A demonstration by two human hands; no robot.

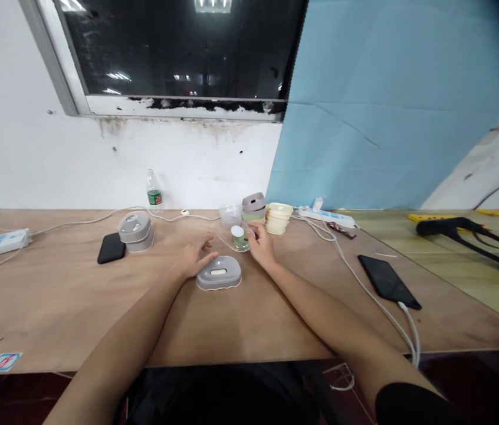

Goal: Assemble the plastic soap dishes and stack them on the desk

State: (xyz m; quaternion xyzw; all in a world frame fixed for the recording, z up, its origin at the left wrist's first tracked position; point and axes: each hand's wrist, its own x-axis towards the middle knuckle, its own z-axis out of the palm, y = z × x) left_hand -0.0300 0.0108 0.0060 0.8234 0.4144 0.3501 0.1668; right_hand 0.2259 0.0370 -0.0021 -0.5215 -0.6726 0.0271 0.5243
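Note:
My right hand (261, 245) pinches the edge of a clear plastic cover (240, 239) with a white round spot on it, tilted up above the table. A greenish thing shows through the cover. My left hand (197, 257) is open, its fingers apart, at the upper left edge of a grey rounded case (219, 275). That case lies on the table and has a small cream oblong piece in its middle. Whether my left thumb touches the case or only hovers by it, I cannot tell. Just behind the right hand are a stack of cream cups (277, 219) and grey rounded parts (253, 203).
Stacked grey cases (137, 231) stand at left beside a black phone (111, 248). A water bottle (154, 192) is by the wall. Another phone (388, 281) charges at right, its white cable trailing over the table edge. Power strips (329, 218) lie at both sides.

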